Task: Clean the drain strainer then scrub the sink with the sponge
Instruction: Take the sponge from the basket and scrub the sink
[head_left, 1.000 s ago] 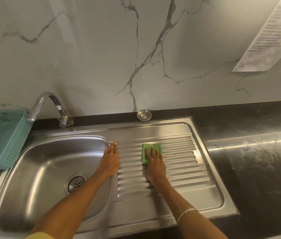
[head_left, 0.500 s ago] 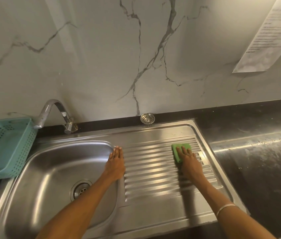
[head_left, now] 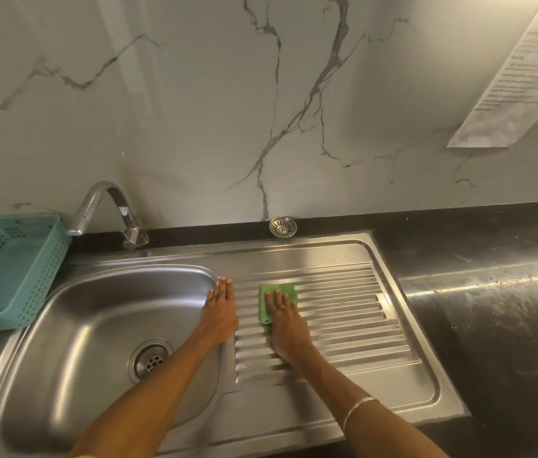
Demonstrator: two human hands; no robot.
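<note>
Sponge (head_left: 278, 300) lies under flat right hand (head_left: 286, 320); left hand (head_left: 219, 309) spread flat beside it.

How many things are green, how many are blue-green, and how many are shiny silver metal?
Green: 1, the sponge
Blue-green: 1, the basket
Shiny silver metal: 5, the sink, the tap, the drain strainer, the ring and the bangle
Total: 7
</note>
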